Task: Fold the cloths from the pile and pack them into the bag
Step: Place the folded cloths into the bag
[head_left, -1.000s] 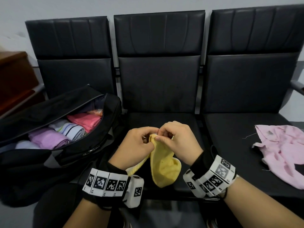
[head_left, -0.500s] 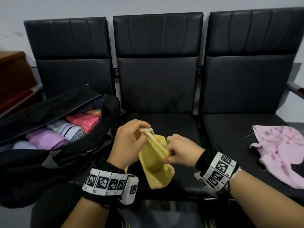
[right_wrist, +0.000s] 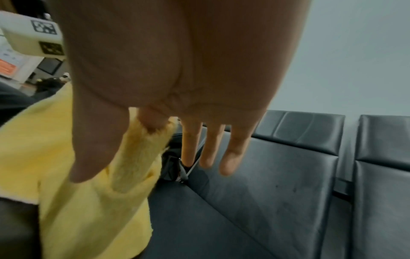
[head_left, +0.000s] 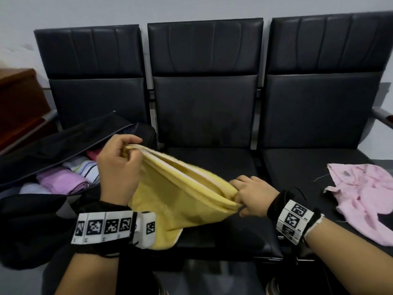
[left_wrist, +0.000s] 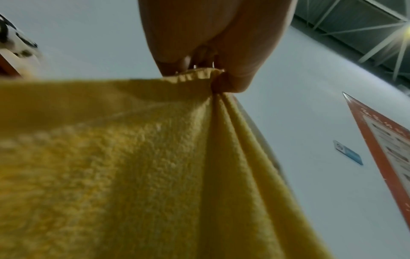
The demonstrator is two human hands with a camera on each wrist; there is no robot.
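As your two hands draw apart, the yellow cloth (head_left: 180, 194) goes from a bunched drape to a taut doubled band — half a second ago both grips sat close together above a hanging fold. Your left hand (head_left: 119, 167) pinches one end of the doubled edge, thumb and curled fingers clamped on the hem, as the left wrist view confirms. Your right hand (head_left: 253, 194) holds the other end, lower and toward you; the right wrist view shows thumb and forefinger nipping the cloth while the remaining fingers (right_wrist: 230, 156) hang straight and free.

Between the grips the two layered edges run level with each other, and the rest of the cloth sags below toward your left wrist. That suggests the first fold is made and is being pulled square — a second fold likely remains before packing.

Just behind your left hand the black bag (head_left: 53, 145) lies open on the left seat, already holding rolled cloths in lilac, pink and stripes. Well beyond your right hand, on the right seat (head_left: 297, 165), the pink cloth (head_left: 365, 196) lies crumpled, apparently the last of the pile.
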